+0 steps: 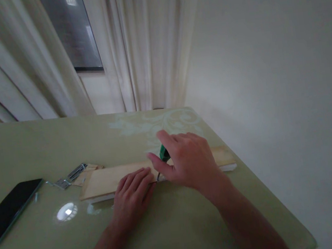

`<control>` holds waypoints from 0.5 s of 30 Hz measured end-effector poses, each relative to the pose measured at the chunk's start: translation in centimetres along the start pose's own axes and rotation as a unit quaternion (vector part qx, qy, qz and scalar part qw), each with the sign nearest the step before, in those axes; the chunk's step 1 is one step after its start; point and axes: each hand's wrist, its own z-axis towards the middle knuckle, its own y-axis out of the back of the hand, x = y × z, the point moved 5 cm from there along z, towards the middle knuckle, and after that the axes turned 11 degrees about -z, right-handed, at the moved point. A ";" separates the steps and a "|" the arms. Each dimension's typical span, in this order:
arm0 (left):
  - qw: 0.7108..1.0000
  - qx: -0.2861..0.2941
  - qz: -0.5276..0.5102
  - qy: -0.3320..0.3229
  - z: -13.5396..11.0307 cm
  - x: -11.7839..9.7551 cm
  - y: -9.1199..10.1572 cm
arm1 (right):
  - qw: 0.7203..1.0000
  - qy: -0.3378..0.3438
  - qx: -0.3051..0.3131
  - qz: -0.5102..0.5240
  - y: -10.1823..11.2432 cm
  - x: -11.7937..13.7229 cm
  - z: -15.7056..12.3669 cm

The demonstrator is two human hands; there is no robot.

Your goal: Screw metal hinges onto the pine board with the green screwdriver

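A long, pale wooden board (100, 182) with a white front edge lies across the table. My left hand (133, 192) rests on its front part, fingers stretched out and close together over the top. Above the board, my right hand (189, 160) is closed around a screwdriver with a green handle (164, 153). The metal shaft slants down to the board's front edge, just right of my left fingertips. A small dark piece lies at the tip, too small to make out. The palm hides most of the handle.
Metal hinge-like pieces (76, 172) and thin wooden scraps (83, 178) lie by the board's left end. A black phone (10, 208) is on the table's left side. The green table (168, 238) meets a white wall (271, 86) on the right; curtains (143, 41) hang behind.
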 end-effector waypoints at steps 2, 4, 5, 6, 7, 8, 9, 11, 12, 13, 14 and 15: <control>1.000 0.002 -0.002 -0.002 0.0 0.0 0.0 | 1.000 -0.006 0.009 -0.003 -0.1 -0.2 0.0; 1.000 0.004 -0.003 0.002 0.0 0.0 -0.1 | 0.998 0.051 0.000 0.032 0.0 0.3 -0.1; 1.000 0.002 -0.002 0.004 -0.1 0.0 0.0 | 0.996 0.076 -0.010 0.045 0.1 0.6 -0.1; 1.000 0.001 -0.002 0.005 -0.1 0.0 0.0 | 0.995 0.083 -0.017 0.045 0.2 0.6 -0.2; 1.000 0.000 -0.002 0.006 -0.1 0.0 0.0 | 0.997 0.067 -0.020 0.033 0.3 0.5 -0.2; 1.000 0.001 -0.002 0.006 -0.1 0.0 -0.1 | 0.999 0.037 -0.017 0.013 0.2 0.2 -0.1; 1.000 0.004 -0.002 0.007 -0.1 0.0 -0.1 | 1.000 0.012 -0.011 -0.004 0.1 -0.1 -0.1; 1.000 0.010 -0.003 0.009 -0.1 0.0 -0.2 | 1.000 0.016 -0.003 -0.003 0.0 -0.1 0.0; 1.000 0.012 -0.003 0.009 -0.1 0.1 -0.2 | 0.999 0.039 -0.005 0.011 0.0 0.1 0.0; 1.000 0.011 -0.002 0.008 -0.1 0.1 -0.2 | 0.998 0.063 -0.011 0.024 0.0 0.3 0.0; 1.000 0.010 -0.002 0.006 -0.1 0.1 -0.1 | 0.997 0.074 -0.019 0.028 0.1 0.4 -0.1; 1.000 0.007 -0.001 0.002 0.0 0.1 -0.1 | 0.997 0.064 -0.024 0.021 0.1 0.3 -0.1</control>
